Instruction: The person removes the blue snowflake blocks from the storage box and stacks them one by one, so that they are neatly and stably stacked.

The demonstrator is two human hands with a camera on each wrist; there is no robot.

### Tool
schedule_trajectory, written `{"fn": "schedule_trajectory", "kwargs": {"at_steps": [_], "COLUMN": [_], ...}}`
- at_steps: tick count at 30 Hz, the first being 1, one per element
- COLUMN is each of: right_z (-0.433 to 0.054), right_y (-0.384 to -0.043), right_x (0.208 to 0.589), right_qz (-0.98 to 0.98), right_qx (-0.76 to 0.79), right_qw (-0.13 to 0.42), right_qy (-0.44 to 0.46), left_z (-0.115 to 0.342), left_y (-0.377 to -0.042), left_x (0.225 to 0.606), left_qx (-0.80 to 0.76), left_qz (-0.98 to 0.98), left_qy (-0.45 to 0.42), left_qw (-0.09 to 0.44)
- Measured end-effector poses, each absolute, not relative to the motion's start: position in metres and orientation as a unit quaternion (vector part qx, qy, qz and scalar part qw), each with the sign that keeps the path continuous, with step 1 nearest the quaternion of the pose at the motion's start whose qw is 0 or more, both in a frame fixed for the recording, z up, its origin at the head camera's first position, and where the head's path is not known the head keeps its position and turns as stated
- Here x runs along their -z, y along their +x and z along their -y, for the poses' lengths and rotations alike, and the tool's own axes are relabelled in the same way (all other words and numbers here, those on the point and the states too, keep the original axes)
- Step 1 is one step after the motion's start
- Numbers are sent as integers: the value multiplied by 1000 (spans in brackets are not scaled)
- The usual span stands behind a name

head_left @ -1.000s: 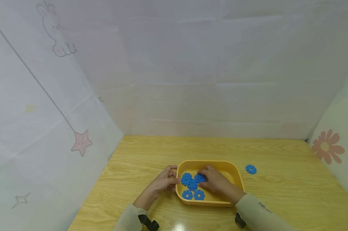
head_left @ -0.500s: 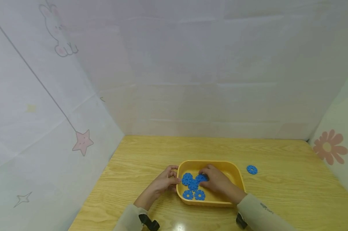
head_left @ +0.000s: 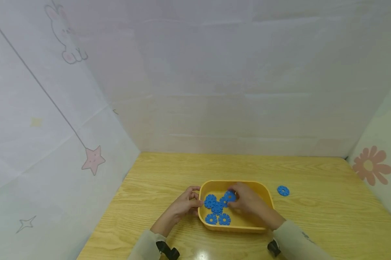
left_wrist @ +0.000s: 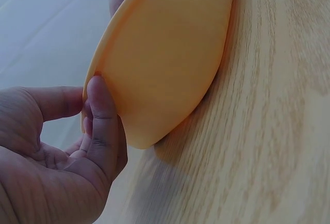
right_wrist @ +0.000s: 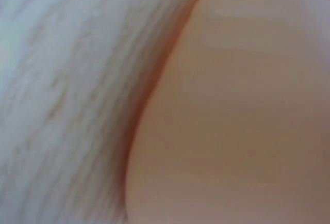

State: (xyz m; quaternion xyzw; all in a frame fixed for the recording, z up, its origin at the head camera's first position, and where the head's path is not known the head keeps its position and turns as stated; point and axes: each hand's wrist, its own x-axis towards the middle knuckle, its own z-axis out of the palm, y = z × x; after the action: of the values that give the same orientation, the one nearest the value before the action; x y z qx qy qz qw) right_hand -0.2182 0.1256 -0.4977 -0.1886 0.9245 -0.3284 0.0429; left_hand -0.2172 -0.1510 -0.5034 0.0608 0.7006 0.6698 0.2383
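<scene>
Maybe to keep the tray [head_left: 235,229] still, the left hand [head_left: 182,204] pinches its rim [left_wrist: 104,45]. Inside, the right hand [head_left: 248,200] seems to pinch a blue disc [head_left: 227,195] by its edge.

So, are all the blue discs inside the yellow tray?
No, one blue disc lies on the wooden table, outside the yellow tray, off to its right.
</scene>
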Motion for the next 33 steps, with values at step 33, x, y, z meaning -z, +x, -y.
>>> {"fn": "schedule_trajectory", "kwargs": {"at_steps": [33], "right_z": [-240], "right_y": [-205], "right_x": [478], "right_qz": [-917], "right_qx": [330], "right_qw": [-133], "right_qy": [-179], "left_z": [149], "left_y": [-217], "left_x": [504], "left_qx": [-671], "left_qz": [-700], "left_qy": [61], "left_qw": [236]}}
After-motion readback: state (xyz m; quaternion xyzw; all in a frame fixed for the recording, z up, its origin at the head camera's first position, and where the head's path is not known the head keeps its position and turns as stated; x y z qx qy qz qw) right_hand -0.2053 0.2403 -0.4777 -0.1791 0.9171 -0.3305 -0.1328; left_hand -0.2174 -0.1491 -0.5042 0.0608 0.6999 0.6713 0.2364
